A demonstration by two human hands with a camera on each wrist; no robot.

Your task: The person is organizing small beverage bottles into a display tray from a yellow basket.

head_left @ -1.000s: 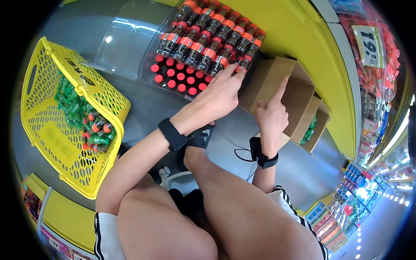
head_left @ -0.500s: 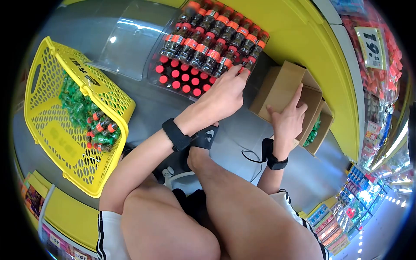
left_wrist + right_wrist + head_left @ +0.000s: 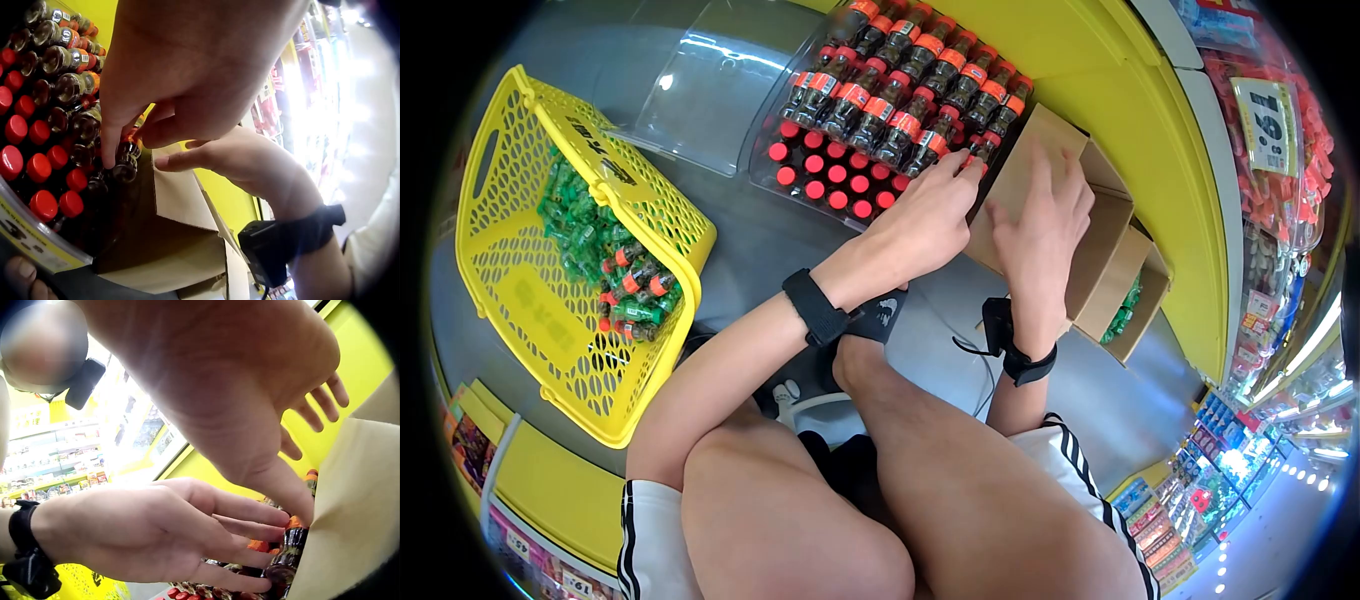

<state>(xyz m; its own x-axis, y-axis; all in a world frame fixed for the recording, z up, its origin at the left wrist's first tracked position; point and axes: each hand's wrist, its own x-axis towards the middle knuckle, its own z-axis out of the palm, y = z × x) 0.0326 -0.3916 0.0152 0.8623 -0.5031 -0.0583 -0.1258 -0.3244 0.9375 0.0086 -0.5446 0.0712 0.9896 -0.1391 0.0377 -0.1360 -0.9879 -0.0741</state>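
Note:
My left hand (image 3: 930, 220) is at the near right corner of a clear tray (image 3: 752, 165) of small dark bottles. In the left wrist view its fingers (image 3: 111, 140) come down around an end bottle (image 3: 127, 164), which has an orange label, and pinch it. My right hand (image 3: 1045, 225) spreads its straight fingers over the flap of a cardboard box (image 3: 1012, 190). The right wrist view shows its thumb (image 3: 294, 497) against the flap (image 3: 356, 506), close to the bottle. Upright red-capped bottles (image 3: 837, 173) stand in front of rows of bottles lying down (image 3: 905, 125).
A yellow basket (image 3: 675, 215) at left holds green bottles (image 3: 590, 235) and some orange-labelled ones. Another carton section (image 3: 1145, 315) shows green items inside. A yellow shelf base (image 3: 1175, 210) runs behind the boxes. My foot in a black slipper (image 3: 880, 315) is below the tray.
My right hand has gone from a pointing finger to spread fingers over the box flap, which has shifted towards the tray. My left hand stays at the same corner of the bottles.

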